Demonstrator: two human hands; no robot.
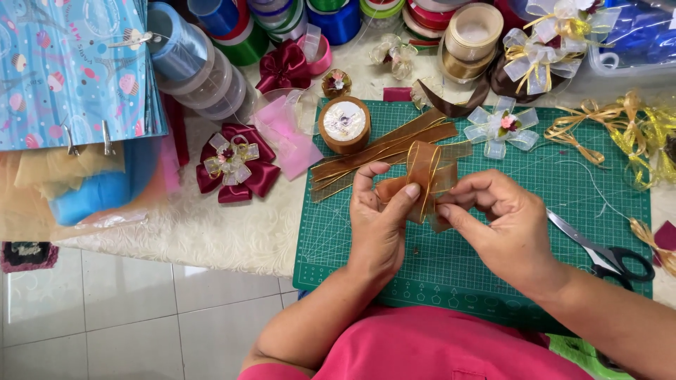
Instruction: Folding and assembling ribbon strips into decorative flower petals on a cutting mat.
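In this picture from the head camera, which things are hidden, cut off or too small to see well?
- Middle of the brown ribbon bow: covered by fingers of the left hand and right hand.
- Scissors: one handle loop is behind the right forearm.
- Ribbon rolls at the top: cut off by the picture's edge.
- Small centre of the white bow: too small to tell.
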